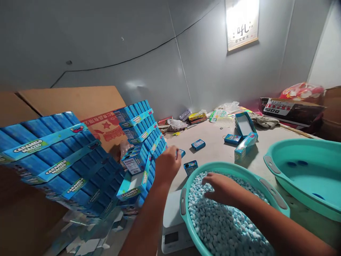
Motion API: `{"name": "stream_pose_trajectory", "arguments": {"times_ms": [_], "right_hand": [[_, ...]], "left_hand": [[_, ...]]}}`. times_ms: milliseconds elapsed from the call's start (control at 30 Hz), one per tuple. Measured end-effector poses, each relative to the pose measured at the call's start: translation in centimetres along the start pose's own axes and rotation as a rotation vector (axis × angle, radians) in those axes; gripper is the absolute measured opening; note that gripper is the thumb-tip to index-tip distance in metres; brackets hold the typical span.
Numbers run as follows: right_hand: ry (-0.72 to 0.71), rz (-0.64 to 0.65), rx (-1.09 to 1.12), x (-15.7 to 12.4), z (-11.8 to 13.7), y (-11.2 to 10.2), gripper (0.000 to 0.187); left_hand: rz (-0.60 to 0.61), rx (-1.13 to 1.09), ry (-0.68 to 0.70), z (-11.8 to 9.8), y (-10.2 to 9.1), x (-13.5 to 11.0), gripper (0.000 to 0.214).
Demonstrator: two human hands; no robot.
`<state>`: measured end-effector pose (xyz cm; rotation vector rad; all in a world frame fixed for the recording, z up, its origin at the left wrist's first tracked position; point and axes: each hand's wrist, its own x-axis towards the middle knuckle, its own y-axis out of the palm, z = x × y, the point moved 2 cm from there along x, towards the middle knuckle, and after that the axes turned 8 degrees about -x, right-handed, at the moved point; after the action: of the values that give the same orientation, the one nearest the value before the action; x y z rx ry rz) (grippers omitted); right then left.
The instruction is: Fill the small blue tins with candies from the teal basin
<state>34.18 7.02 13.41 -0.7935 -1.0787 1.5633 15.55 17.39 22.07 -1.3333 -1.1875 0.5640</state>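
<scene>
My left hand [168, 163] is raised between the box stacks and the tub, its fingers curled closed. A small blue box [182, 153] shows just past its fingertips; whether the hand grips that box or anything else is hidden. My right hand [222, 189] is over the turquoise tub [231, 166], palm down, with thumb and fingers apart and nothing visible in them. Pale blue and white candies [213, 222] fill much of the tub, close beneath the fingers. Beside the tub's left rim a small blue box [190, 167] stands on the table.
Tall stacks of blue "Caramelo Macizo" display boxes [80, 156] rise at left before a cardboard carton [71, 97]. A white scale [170, 227] sits left of the tub. Loose boxes [198, 144] and an upright display box [245, 145] lie beyond. A second turquoise tub [306, 177] is at right.
</scene>
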Motion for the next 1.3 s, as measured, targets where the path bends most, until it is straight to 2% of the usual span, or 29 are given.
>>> {"name": "stream_pose_trajectory", "arguments": {"times_ms": [67,200,233,300,367,467,567,667,733,833,967,1033,1100,1167,1200,1267,1300], "right_hand": [[-0.051,0.057,0.019,0.0,-0.4,0.6,0.048],[-0.091,0.172,0.085,0.5,-1.4,2.3,0.079],[-0.088,0.184,0.084,0.8,-1.6,2.6,0.084],[-0.085,0.167,0.069,1.4,-1.8,3.0,0.087],[-0.095,0.125,0.052,2.0,-1.9,3.2,0.078],[-0.102,0.077,0.032,2.5,-1.9,3.2,0.063],[-0.112,0.052,0.008,2.5,-1.8,3.0,0.058],[-0.122,0.059,-0.006,2.5,-1.6,2.8,0.055],[-0.119,0.076,-0.013,2.4,-1.6,2.7,0.052],[-0.123,0.101,-0.035,2.3,-1.6,2.5,0.051],[-0.115,0.143,-0.068,2.0,-1.5,2.2,0.054],[-0.090,0.170,-0.091,2.2,-1.1,1.9,0.055],[-0.056,0.224,-0.145,2.8,-0.4,1.5,0.058],[-0.023,0.316,-0.227,3.9,0.4,1.0,0.062],[-0.009,0.368,-0.269,4.5,0.8,0.8,0.064],[0.015,0.456,-0.336,5.5,1.3,0.6,0.064],[0.022,0.474,-0.353,5.8,1.3,0.6,0.063]], "left_hand": [[0.152,-0.043,0.026,-0.6,3.7,1.9,0.031],[0.472,-0.147,0.060,1.1,9.6,4.7,0.032],[0.505,-0.176,0.074,1.6,10.5,4.9,0.032],[0.484,-0.228,0.097,2.4,11.5,4.6,0.028],[0.368,-0.266,0.098,2.9,11.4,3.7,0.026],[0.116,-0.303,0.071,3.8,9.6,1.4,0.039],[-0.106,-0.345,0.040,5.1,7.5,-1.6,0.046],[-0.273,-0.503,-0.020,6.7,6.8,-4.9,0.047],[-0.280,-0.656,-0.105,7.7,7.4,-7.0,0.050],[-0.133,-0.828,-0.240,8.9,9.0,-9.5,0.060],[0.053,-1.037,-0.280,10.1,10.3,-10.8,0.073],[0.076,-1.117,-0.273,10.2,10.2,-10.6,0.075],[0.012,-1.113,-0.273,9.6,9.7,-10.4,0.064],[-0.149,-0.954,-0.220,8.5,8.5,-10.8,0.049],[-0.249,-0.819,-0.145,7.8,7.7,-11.3,0.041],[-0.421,-0.497,0.108,6.1,5.6,-13.1,0.024],[-0.467,-0.354,0.263,5.3,4.5,-14.3,0.023]]}}
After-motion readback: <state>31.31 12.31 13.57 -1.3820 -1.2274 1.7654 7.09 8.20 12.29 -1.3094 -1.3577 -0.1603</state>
